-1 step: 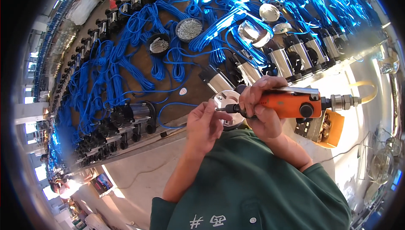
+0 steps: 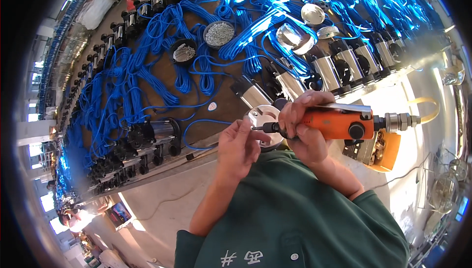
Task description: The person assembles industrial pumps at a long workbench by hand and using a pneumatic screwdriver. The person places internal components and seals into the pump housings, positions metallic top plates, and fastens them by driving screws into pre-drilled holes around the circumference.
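My right hand (image 2: 306, 124) is wrapped round an orange pneumatic screwdriver (image 2: 337, 123), which lies sideways with its bit pointing left. At the bit's tip, the thumb and fingers of my left hand (image 2: 239, 145) are pinched together. Whatever small piece they hold is too small to make out. Just behind the bit is a round silvery pump end (image 2: 265, 112) with openings in its face, partly covered by both hands. Its steel-bodied pump (image 2: 253, 92) seems to lie at the bench edge beyond.
Bundles of blue cable (image 2: 132, 88) cover much of the brown bench (image 2: 223, 105). Two bowls of small parts (image 2: 219, 34) stand among them. Steel pumps (image 2: 327, 71) line the bench edges. A yellow air hose (image 2: 428, 104) trails right, above an open carton (image 2: 388, 151).
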`<state>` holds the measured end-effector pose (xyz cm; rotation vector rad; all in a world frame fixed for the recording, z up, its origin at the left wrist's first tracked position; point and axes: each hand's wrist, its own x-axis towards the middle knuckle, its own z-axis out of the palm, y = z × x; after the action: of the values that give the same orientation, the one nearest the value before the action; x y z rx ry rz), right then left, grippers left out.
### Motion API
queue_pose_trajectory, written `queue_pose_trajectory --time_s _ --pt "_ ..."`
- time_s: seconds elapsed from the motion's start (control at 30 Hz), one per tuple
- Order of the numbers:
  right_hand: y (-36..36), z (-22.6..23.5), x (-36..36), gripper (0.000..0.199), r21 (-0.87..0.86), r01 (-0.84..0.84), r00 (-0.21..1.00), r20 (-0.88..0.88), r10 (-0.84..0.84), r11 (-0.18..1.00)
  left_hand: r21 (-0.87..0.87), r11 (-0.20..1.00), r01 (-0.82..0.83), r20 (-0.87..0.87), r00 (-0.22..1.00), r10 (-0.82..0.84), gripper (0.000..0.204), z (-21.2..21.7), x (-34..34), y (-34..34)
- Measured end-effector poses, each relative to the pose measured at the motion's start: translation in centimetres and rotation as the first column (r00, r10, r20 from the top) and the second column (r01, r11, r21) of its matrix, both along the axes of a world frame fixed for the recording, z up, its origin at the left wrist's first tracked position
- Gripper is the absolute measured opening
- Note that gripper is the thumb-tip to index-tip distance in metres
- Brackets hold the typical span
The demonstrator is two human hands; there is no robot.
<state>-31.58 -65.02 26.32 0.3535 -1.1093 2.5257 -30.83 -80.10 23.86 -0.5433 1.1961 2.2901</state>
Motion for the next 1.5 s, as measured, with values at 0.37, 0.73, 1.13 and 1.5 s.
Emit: queue_pose_trajectory --time_s 0.37,0.73,1.13,1.5 --pt "1.1 -1.6 2.2 0.039 -0.004 -0.021 0.972 0.236 0.021 1.0 -0.595 0.758 0.267 -0.327 0.78 -0.533 0.02 -1.4 1.9 -1.5" --pt "0.2 -1.7 1.5 0.035 0.395 -0.164 0.984 0.131 0.121 0.904 -0.701 0.697 0.15 -0.311 0.815 -0.489 0.067 -1.7 2.3 -1.6" --pt "4.2 -0.8 -0.7 0.032 0.109 -0.048 0.982 0.185 0.027 0.993 -0.967 0.03 -0.252 -0.18 0.598 -0.781 0.078 0.4 1.6 -0.2" --pt "16.4 -20.9 -11.9 0.02 -0.316 0.246 0.342 0.913 0.223 0.916 -0.912 -0.33 -0.244 0.272 0.244 -0.931 0.085 1.3 -2.8 5.8"
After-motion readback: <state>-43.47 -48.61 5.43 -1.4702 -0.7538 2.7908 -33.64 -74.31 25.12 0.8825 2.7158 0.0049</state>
